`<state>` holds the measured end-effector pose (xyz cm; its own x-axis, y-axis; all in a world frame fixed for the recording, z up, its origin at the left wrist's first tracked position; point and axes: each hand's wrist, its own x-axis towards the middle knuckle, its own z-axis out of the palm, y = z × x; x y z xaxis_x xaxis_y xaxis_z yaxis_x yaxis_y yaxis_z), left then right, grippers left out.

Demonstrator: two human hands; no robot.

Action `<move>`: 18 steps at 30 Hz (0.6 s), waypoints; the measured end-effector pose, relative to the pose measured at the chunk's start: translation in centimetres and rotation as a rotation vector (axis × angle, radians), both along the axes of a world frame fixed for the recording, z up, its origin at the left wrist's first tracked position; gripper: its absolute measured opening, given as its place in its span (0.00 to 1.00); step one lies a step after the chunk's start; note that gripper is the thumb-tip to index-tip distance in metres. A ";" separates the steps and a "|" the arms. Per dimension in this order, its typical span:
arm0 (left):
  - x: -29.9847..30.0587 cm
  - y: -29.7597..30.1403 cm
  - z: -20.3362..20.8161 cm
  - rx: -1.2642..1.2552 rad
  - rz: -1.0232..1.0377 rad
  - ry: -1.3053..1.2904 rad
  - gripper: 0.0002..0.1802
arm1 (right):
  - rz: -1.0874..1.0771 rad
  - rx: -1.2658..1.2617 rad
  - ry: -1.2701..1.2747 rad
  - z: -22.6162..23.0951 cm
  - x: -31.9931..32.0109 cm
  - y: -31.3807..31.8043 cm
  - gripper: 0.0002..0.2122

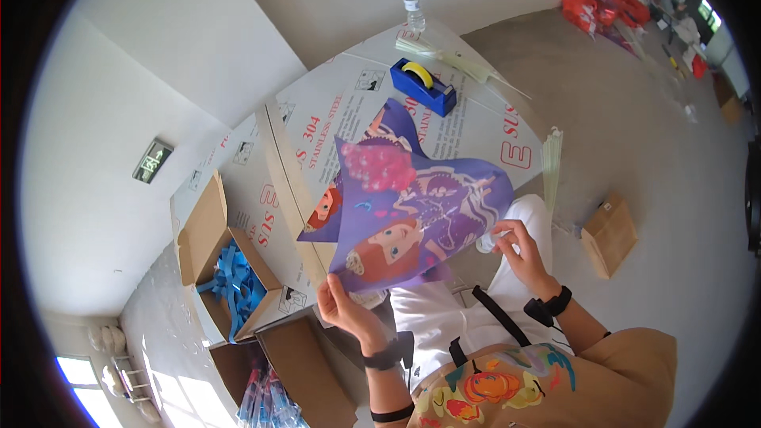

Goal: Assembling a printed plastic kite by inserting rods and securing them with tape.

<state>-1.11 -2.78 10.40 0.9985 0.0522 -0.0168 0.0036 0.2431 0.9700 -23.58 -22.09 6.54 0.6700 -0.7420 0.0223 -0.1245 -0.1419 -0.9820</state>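
Note:
A thin purple sheet (456,206) printed with a cartoon princess is raised over the table's near edge, its surface curving. At its lower left corner my left hand (349,313) pinches it between thumb and fingers. My right hand (523,261) has its fingers closed at the sheet's right lower edge. Something small and whitish (485,243) shows by those fingertips; I cannot make out what it is. Partly covered by the raised sheet, another printed purple sheet (400,123) lies on the table.
On the wrapped table (317,123) stand a blue tape dispenser (424,87), a water bottle (413,8) and pale thin sticks (444,57); more sticks (552,162) overhang its right edge. A carton (261,269) holds blue strips (235,281). Below is another carton (305,364); a box (609,236) sits right.

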 end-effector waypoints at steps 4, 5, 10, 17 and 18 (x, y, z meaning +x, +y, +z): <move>1.2 0.5 3.1 0.099 0.001 -0.069 0.08 | -0.085 0.065 -0.131 0.1 4.2 -7.4 0.11; 1.9 0.4 3.3 0.095 0.036 -0.087 0.08 | -0.099 0.090 -0.155 -0.6 5.9 -9.8 0.12; 2.3 0.1 5.4 0.235 0.063 -0.210 0.07 | -0.138 -0.334 -0.026 -3.8 17.0 -21.0 0.13; -0.6 -2.1 4.7 0.280 -0.078 -0.109 0.05 | -0.132 -0.422 0.580 -7.5 26.4 -33.0 0.16; -0.9 -2.1 4.1 0.249 -0.098 -0.067 0.04 | -0.126 -0.401 0.615 -8.3 26.3 -34.5 0.18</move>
<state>-2.04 -4.83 14.53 0.9974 -0.0508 0.0509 -0.0511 -0.0016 0.9987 2.74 -56.60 -1.78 0.5592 -0.8278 -0.0443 -0.6740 -0.4229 -0.6056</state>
